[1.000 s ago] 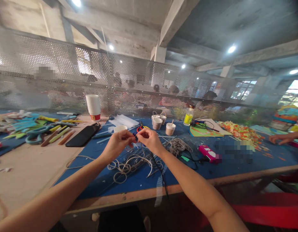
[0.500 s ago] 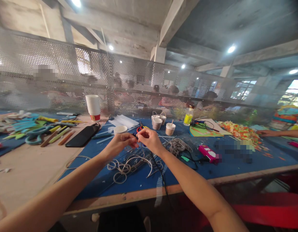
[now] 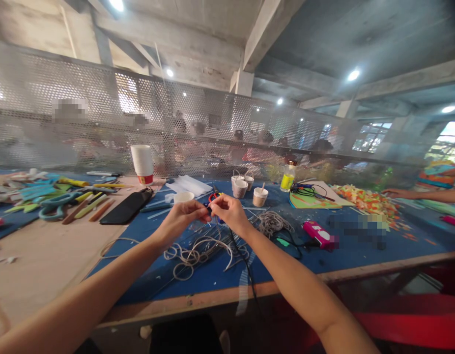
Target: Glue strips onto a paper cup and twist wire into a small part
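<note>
My left hand (image 3: 185, 215) and my right hand (image 3: 229, 212) meet fingertip to fingertip above the middle of the blue table mat. Both are closed in a pinch, around something small and dark that I cannot make out. Just behind the right fingers shows a red-orange handle (image 3: 213, 196), its tool mostly hidden. Beneath the hands lie loops of pale cord (image 3: 190, 255) and thin clear strips. A black cable (image 3: 245, 265) runs from under my right hand over the table edge. One white paper cup (image 3: 184, 197) stands right behind my left hand.
At left are a black phone (image 3: 126, 207), blue-handled scissors (image 3: 58, 204) and a stack of paper cups (image 3: 142, 164). To the right lie a grey cord bundle (image 3: 275, 223), a magenta box (image 3: 318, 234), a bottle (image 3: 287, 177) and colourful scraps (image 3: 371, 199). Another person's hand (image 3: 400, 193) reaches in there.
My hands stay almost in place, with only a slight shift of the left fingers. At the far right, the other person's hand has moved a little to the left over the scraps.
</note>
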Tool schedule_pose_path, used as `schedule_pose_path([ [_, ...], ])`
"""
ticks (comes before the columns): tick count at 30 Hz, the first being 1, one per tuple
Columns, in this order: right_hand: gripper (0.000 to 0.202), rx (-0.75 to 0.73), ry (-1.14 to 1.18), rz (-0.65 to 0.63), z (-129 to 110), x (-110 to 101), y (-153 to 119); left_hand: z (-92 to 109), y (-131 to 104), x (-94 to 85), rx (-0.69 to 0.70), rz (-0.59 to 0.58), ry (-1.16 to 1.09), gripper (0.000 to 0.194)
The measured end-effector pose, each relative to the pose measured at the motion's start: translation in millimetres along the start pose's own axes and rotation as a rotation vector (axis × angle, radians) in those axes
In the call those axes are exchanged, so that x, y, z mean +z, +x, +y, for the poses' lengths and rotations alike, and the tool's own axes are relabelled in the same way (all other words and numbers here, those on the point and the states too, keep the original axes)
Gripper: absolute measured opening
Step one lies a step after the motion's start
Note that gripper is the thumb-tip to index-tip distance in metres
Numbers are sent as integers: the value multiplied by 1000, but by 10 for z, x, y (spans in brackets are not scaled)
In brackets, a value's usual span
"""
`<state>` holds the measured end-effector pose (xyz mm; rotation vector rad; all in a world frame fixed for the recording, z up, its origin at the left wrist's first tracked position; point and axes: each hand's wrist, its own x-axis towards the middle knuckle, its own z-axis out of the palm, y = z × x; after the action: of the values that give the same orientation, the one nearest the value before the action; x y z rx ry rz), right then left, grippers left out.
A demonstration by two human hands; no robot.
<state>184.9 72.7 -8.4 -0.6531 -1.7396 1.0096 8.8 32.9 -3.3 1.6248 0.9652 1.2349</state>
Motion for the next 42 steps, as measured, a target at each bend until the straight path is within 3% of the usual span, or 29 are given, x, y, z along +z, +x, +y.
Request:
schedule_pose_path([
  [6, 16, 6, -13, 16, -3, -1, 5, 3, -4, -2, -60, 0, -24, 23],
  [11, 15, -21, -5, 16, 38, 3, 8, -39, 17, -2, -1, 18, -36, 22],
  [16, 14, -32, -20, 13, 49, 11, 5, -73, 16, -15, 9, -42, -47, 22],
  [21, 14, -23, -26, 1, 40, 8, 4, -48, 0, -11, -102, -135, -106, 27],
  [24, 13, -34, -14, 3, 54, -1, 9, -10, -4, 24, -105, -90, -72, 26],
  [30, 15, -24, -59, 18, 62, 6, 11, -65, 26, 22, 25, 16, 34, 25],
  [35, 15, -30, -40, 12, 41, 12, 3, -132, 53, -35, 47, -12, 63, 24],
  [42, 15, -4, -38, 12, 46, 2, 10, 2, 6, 19, -37, -91, 40, 24],
])
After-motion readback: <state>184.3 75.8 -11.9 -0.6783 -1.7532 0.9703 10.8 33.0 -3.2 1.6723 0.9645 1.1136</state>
